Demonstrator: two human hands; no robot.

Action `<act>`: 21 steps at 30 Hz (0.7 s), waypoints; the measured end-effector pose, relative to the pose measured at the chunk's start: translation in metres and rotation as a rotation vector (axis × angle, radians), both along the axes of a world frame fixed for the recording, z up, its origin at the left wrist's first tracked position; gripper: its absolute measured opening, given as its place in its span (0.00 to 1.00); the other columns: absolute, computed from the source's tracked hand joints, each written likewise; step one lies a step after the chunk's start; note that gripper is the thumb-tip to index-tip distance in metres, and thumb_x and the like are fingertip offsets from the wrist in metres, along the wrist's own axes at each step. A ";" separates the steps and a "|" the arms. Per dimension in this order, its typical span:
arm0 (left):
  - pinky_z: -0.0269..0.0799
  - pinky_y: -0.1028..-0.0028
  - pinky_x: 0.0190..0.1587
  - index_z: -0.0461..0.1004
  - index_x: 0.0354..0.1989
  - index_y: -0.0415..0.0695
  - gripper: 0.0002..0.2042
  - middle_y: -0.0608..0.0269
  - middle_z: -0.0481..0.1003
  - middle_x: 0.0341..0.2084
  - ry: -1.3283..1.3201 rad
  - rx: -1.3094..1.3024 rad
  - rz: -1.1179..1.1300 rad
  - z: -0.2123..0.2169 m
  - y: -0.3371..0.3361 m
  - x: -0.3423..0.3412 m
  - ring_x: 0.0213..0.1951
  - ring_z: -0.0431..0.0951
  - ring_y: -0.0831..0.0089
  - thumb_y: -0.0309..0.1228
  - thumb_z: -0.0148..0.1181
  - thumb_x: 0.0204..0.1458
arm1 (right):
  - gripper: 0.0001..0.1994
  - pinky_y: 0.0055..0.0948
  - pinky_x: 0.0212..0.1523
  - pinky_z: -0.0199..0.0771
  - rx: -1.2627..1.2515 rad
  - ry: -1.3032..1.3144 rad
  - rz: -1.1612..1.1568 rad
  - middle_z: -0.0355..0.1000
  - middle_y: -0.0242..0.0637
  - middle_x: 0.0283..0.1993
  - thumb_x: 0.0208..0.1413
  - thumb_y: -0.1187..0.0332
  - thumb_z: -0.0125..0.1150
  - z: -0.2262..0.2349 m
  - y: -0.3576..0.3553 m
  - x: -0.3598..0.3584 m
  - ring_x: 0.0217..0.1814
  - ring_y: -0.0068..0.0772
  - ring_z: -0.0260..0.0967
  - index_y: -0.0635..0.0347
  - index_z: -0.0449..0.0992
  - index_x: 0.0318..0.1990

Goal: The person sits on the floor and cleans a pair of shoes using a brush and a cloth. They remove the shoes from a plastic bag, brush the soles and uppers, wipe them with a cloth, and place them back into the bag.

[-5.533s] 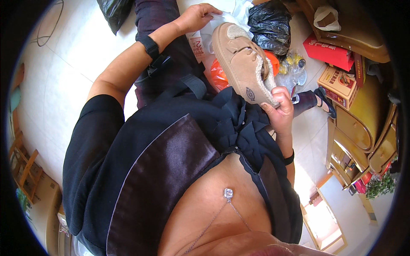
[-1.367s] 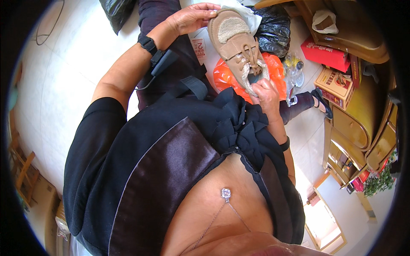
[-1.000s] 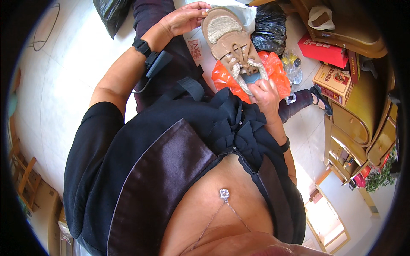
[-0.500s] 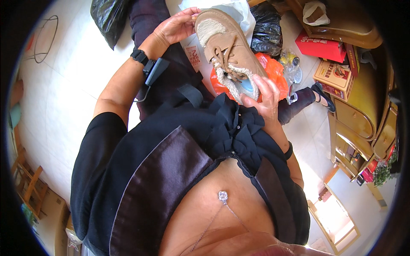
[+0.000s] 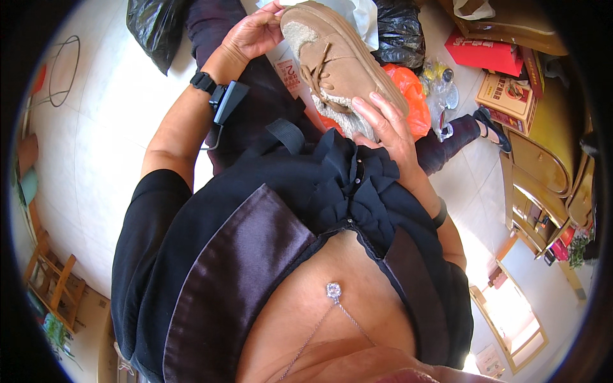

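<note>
A tan lace-up shoe (image 5: 350,71) with cream fleece on its toe and around its opening is held over my lap, toe pointing away and to the left. Its outer side and the edge of its sole face upward. My left hand (image 5: 254,33) grips the toe end, fingertips partly hidden behind it. Around the heel end, my right hand (image 5: 391,133) is closed, its fingers lying over the side and its thumb by the fleece opening. Brown laces (image 5: 317,70) hang tied across the front.
An orange plastic bag (image 5: 415,102), a white bag (image 5: 361,19) and a black bag (image 5: 401,38) lie beyond the shoe. Another black bag (image 5: 156,32) is at far left. Red (image 5: 483,52) and brown boxes (image 5: 507,99) stand right, by wooden furniture (image 5: 543,166).
The shoe has rolled so more of its side shows and its opening is less visible. It has moved slightly away and left. My right hand has slid further onto its side.
</note>
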State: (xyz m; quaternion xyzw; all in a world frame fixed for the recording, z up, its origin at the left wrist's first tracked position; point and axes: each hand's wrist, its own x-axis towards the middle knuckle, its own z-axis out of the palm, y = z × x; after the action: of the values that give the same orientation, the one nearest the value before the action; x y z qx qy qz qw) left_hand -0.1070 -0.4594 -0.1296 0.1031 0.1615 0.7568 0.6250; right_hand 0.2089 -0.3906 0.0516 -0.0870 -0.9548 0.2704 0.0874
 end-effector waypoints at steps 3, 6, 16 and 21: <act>0.72 0.63 0.57 0.73 0.45 0.44 0.15 0.62 0.78 0.42 0.003 0.000 -0.023 0.003 -0.001 0.001 0.48 0.78 0.66 0.23 0.58 0.47 | 0.29 0.43 0.64 0.62 -0.013 0.010 -0.006 0.71 0.34 0.61 0.42 0.80 0.70 -0.001 0.000 0.000 0.66 0.44 0.62 0.56 0.74 0.57; 0.72 0.63 0.57 0.73 0.47 0.44 0.16 0.62 0.78 0.42 -0.003 0.006 -0.013 0.001 0.000 0.001 0.48 0.78 0.66 0.23 0.58 0.47 | 0.27 0.46 0.65 0.61 -0.018 -0.008 -0.014 0.72 0.33 0.59 0.42 0.79 0.70 -0.002 0.000 0.003 0.66 0.42 0.63 0.55 0.76 0.55; 0.71 0.78 0.51 0.71 0.56 0.44 0.21 0.74 0.76 0.44 0.007 0.190 -0.136 -0.015 0.009 -0.011 0.43 0.75 0.82 0.20 0.57 0.52 | 0.16 0.50 0.64 0.61 0.080 -0.046 0.078 0.72 0.29 0.57 0.50 0.70 0.65 -0.014 0.005 0.012 0.66 0.40 0.64 0.52 0.78 0.48; 0.71 0.78 0.55 0.69 0.61 0.44 0.22 0.67 0.78 0.45 0.099 0.208 -0.115 -0.010 0.004 -0.011 0.47 0.77 0.79 0.22 0.59 0.56 | 0.10 0.51 0.64 0.60 0.150 -0.034 0.138 0.71 0.28 0.58 0.51 0.67 0.63 -0.016 0.007 0.016 0.67 0.43 0.61 0.52 0.79 0.42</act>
State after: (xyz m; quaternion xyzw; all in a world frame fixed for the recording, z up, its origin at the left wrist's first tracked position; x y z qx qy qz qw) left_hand -0.1181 -0.4555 -0.1393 0.2138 0.1067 0.7263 0.6445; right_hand 0.2248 -0.3835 0.0357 -0.0187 -0.9774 0.2022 0.0586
